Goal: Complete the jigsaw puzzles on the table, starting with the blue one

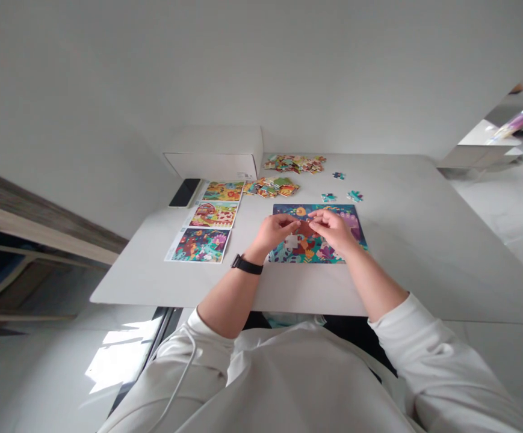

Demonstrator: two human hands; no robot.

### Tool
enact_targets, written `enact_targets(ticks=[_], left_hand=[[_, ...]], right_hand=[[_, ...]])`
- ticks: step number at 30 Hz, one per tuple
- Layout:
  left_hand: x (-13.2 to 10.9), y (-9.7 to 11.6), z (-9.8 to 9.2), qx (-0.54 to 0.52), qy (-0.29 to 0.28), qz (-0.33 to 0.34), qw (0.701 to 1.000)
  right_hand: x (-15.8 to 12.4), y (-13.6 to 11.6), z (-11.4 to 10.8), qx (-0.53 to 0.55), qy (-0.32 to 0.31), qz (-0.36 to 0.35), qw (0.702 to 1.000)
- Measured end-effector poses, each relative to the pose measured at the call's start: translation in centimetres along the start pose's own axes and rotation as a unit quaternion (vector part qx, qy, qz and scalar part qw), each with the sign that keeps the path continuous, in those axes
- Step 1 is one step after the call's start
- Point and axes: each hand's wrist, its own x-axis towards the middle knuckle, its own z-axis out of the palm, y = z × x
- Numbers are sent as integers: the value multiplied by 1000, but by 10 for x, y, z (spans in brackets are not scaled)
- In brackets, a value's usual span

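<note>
Both hands meet over a colourful jigsaw puzzle [351, 255] on the table. Between the fingertips is a reddish-brown puzzle piece [305, 229]. My left hand [274, 231], with a black watch on its wrist, pinches the piece's left side. My right hand [333, 230] is closed on its right side. A pale gap in the puzzle shows just below the fingers, near my left hand. The fingers and piece hide part of the picture's middle. Beyond the puzzle lie loose teal pieces [355, 196] and a small dark blue piece [339, 175].
Picture sheets [198, 246] lie to the left, with a phone [186, 193] behind them. A white box [211, 163] stands against the wall. Two piles of puzzle pieces, a nearer pile [272, 187] and a farther pile [295, 163], sit beside it on the white table [423, 240].
</note>
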Motion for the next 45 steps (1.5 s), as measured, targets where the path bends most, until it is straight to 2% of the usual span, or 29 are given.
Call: enact_targets(ticks=[7,13,16,20,24,27,36,40,42,45], left_hand=[[2,3,1,-31,15,-34,999],[3,2,1,-63,13,-31,997],[4,1,-1,-62,18,-28,998],[3,5,-5,-50,38,-32,997],[3,10,-6,-48,48,-30,997],[3,9,-5,-55,40,-40,997],[4,4,-2,-94,23,-76,992],[5,1,0,-89,14,-101,991],[5,0,-2,-66,14,-107,992],[6,0,-8,30,44,-73,996]], right_hand=[[0,-3,-5,5,22,3,1000],[0,-5,-4,2,19,6,1000],[2,-1,-5,-18,37,-6,999],[2,0,-8,-121,65,-82,987],[-4,-8,-5,-234,24,-213,948],[-7,-14,-2,-280,-7,-260,924],[-7,-13,-6,-341,-23,-263,902],[-6,-10,-6,-348,-24,-257,901],[-6,-8,-6,-349,-29,-251,902],[-6,-6,-5,-351,-51,-242,903]])
